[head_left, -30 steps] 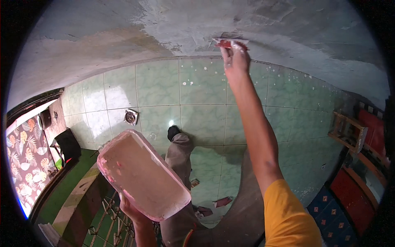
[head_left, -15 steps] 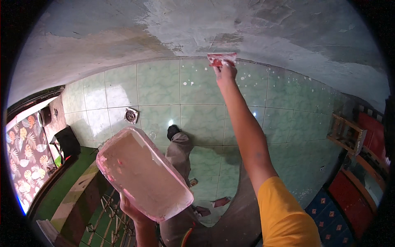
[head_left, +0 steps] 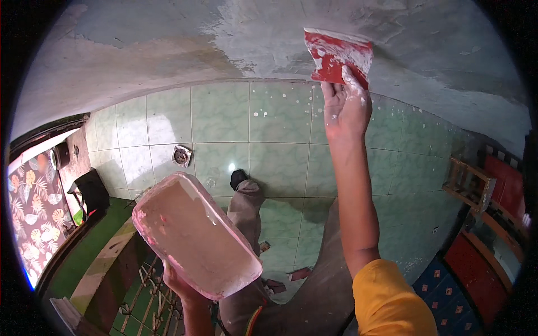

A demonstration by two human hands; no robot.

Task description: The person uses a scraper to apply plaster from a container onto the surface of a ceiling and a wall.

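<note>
Change: right hand has slid the flat red scraper right, fingers pinching it.
Tub: left hand grips smooth pink tub.
Wall: wet grey plaster.

The right arm rises straight from five o'clock toward twelve, elbow locked, its yellow sleeve at the shoulder; the right hand is white-spattered, fingers pinched shut. The left hand, low at six o'clock, grips upward, fingers curled.

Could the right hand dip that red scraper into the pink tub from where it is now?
Probably yes: the pink tub, held up by the left hand, faces open, and nothing lies between it and the right hand holding the red scraper.
</note>
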